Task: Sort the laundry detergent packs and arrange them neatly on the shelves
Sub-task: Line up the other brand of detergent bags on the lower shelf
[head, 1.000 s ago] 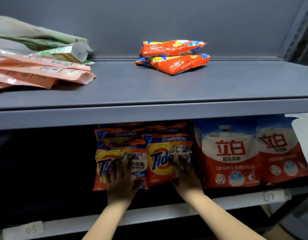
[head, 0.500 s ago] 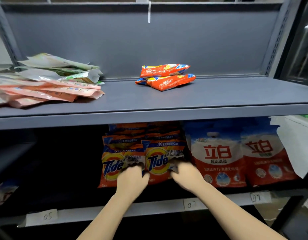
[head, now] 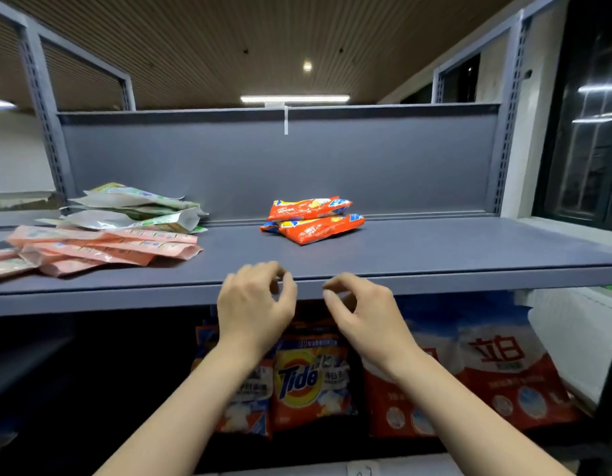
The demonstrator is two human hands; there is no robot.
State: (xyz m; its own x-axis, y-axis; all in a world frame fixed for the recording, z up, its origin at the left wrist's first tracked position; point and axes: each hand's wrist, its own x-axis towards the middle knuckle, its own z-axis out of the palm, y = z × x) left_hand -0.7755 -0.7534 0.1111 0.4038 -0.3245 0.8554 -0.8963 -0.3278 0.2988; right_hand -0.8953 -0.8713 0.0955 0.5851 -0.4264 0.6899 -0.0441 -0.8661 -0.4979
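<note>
Detergent packs lie sorted by kind: pink packs (head: 101, 249) heaped on the upper shelf (head: 435, 255) at left, orange packs (head: 314, 219) stacked mid-shelf. My left hand (head: 254, 304) and right hand (head: 363, 312) hover empty, fingers loosely curled, probably to reach them; Tide bags (head: 309, 379) stand below.

Two small orange plastic detergent packs (head: 313, 219) are lying stacked on the grey metal upper shelf (head: 435, 250). Two orange Tide bags (head: 309, 379) and two red-and-white bags (head: 510, 376) are showing below. The pink pouches (head: 101, 250) and green-white pouches (head: 136, 209) are overlapping too much to count.
</note>
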